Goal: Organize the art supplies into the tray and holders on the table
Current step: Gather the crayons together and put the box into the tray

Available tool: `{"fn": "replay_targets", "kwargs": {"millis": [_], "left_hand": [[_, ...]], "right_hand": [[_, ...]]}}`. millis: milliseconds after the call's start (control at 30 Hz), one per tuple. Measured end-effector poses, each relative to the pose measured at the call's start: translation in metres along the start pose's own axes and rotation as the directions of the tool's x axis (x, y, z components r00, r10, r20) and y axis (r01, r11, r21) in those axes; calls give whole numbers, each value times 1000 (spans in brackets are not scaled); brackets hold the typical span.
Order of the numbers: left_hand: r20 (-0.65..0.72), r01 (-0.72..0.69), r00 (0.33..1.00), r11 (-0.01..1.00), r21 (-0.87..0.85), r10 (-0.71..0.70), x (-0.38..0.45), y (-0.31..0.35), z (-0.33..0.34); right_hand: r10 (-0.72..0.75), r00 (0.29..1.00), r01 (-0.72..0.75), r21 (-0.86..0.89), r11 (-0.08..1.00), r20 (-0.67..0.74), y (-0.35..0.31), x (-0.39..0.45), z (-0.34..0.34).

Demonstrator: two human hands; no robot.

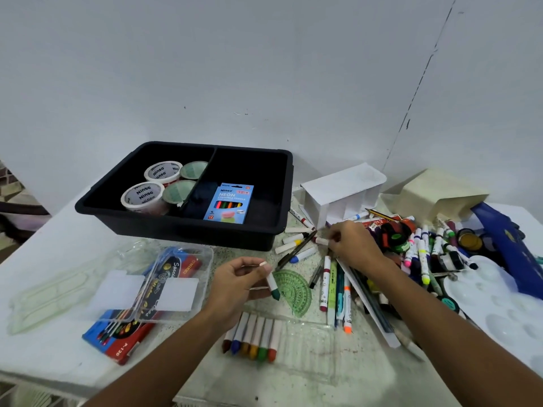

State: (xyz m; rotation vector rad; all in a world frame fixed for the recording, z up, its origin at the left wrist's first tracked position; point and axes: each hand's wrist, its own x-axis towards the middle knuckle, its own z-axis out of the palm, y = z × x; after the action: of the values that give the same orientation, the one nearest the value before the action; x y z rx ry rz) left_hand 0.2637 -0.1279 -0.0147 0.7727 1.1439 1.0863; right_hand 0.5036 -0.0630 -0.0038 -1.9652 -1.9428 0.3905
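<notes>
Surface [44, 289] first: white, and crowded from the middle to the right side. At its far edge sits the black tray [182, 227], split in two; tape rolls [142, 195] fill its left compartment and a blue box of neon pencils [229, 203] lies in its right one. Just right of the tray stands a white divided holder [342, 190], with a cream holder [435, 195] tipped on its side beyond it. A heap of markers [423, 259] spreads in front of both holders. Near the front left, a clear plastic case [164, 283] rests across a red crayon box [117, 342]. A row of six crayons [252, 336] lies in a clear case just in front of the left hand [235, 286]. That hand grips a green-tipped crayon [272, 284], held tip-down above the surface beside a green protractor [293, 289]. The right hand [352, 245] reaches to the near edge of the marker heap, close by the white holder, its fingertips pinching a small white crayon [322, 241].
</notes>
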Motion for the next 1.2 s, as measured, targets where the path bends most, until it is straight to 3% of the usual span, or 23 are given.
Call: {"fn": "replay_targets", "kwargs": {"millis": [100,200,300,400,567,700,933,1100,1200], "left_hand": [[26,-17,1000,1000,26,16,-1,0,2],[51,-22,999,997,79,18,0,-1,2],[81,-33,996,991,131,22,-2,0,1],[169,-48,986,978,205,13,-8,2,1],[282,-164,959,874,458,33,-18,-8,1],[343,-311,933,721,620,107,-17,-21,-1],[487,-498,860,466,731,154,-10,-29,-9],[610,-646,763,240,724,214,-3,-37,-18],[722,-771,633,142,621,277,-4,-32,-25]], "right_hand": [[-16,990,28,85,996,-142,2,-8,-3],[63,981,19,409,912,-184,-5,-20,-13],[121,991,-54,673,737,-54,-16,-37,-22],[60,984,-168,785,596,165,-24,-61,-19],[60,934,-316,736,598,352,-39,-100,6],[61,937,-294,679,673,345,-44,-118,25],[105,951,-268,607,748,290,-50,-126,38],[102,959,-233,532,814,264,-55,-128,40],[86,967,-197,486,851,242,-58,-128,40]]}}
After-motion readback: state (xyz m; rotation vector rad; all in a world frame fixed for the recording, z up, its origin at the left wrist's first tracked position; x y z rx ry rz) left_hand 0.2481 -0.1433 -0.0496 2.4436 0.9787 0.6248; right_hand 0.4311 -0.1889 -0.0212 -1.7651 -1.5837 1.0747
